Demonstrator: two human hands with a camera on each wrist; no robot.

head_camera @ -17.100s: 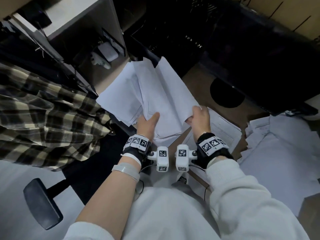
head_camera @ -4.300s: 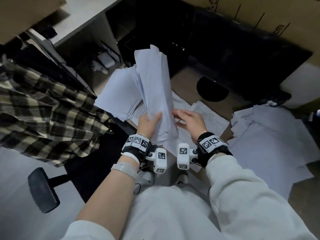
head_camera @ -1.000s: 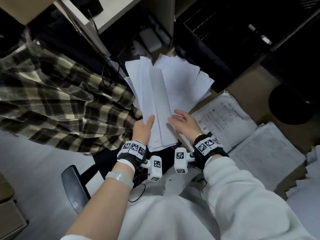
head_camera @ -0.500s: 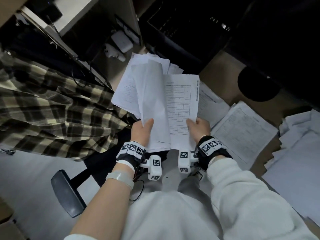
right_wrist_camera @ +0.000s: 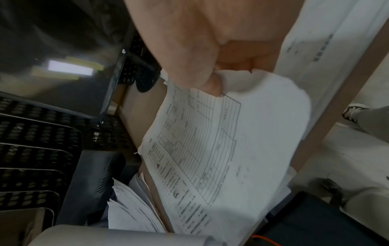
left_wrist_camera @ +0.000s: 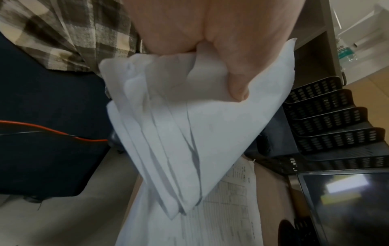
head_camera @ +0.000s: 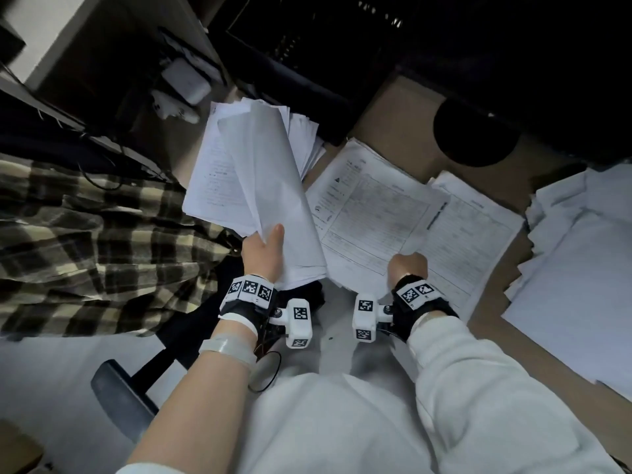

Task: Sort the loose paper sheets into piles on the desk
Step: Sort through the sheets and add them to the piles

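Your left hand (head_camera: 263, 254) grips a bundle of sheets (head_camera: 260, 179); your right hand (head_camera: 408, 266) pinches one printed form (head_camera: 372, 213).

Your left thumb lies across the bundle and keeps it raised, fanned out above the plaid cloth (head_camera: 85, 241). Your right fingers curl at the near edge of the form, which lies on the brown tabletop (head_camera: 400, 114) over another printed sheet (head_camera: 478, 234). To your right a loose pile of white sheets (head_camera: 574, 268) spreads out. Black mesh trays (left_wrist_camera: 328, 119) and a dark monitor (left_wrist_camera: 347, 199) stand at the back of the tabletop.
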